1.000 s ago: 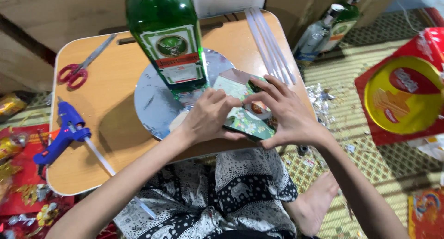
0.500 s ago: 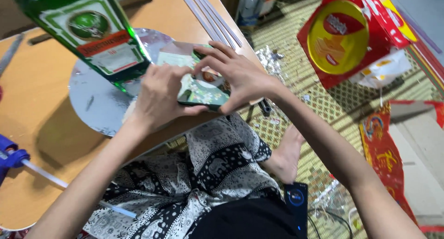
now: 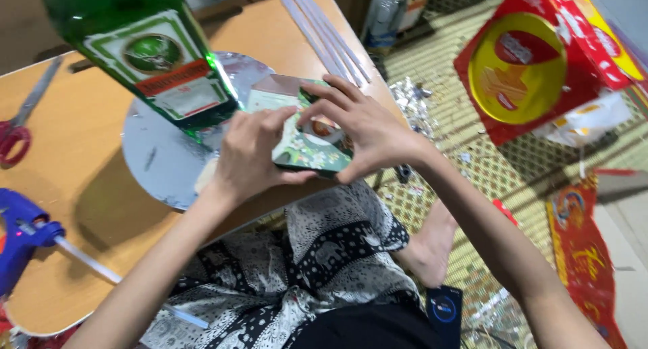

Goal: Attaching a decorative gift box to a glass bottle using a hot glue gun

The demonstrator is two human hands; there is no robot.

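Both my hands hold a small green patterned box over the front edge of a low wooden table. My left hand grips its left side with the thumb under it. My right hand covers its right side, fingers spread across the top. Just behind the box, a tall green glass bottle with a white and red label stands on a round silver board.
Red-handled scissors lie at the table's left, a blue glue gun at the front left, clear glue sticks at the back right. On the woven mat to the right are a red and yellow box, foil scraps and red printed packaging. My patterned trousers are below the table edge.
The view has swung right and down, so the table shifted left in the picture. Both hands stay on the green box and have turned it slightly.
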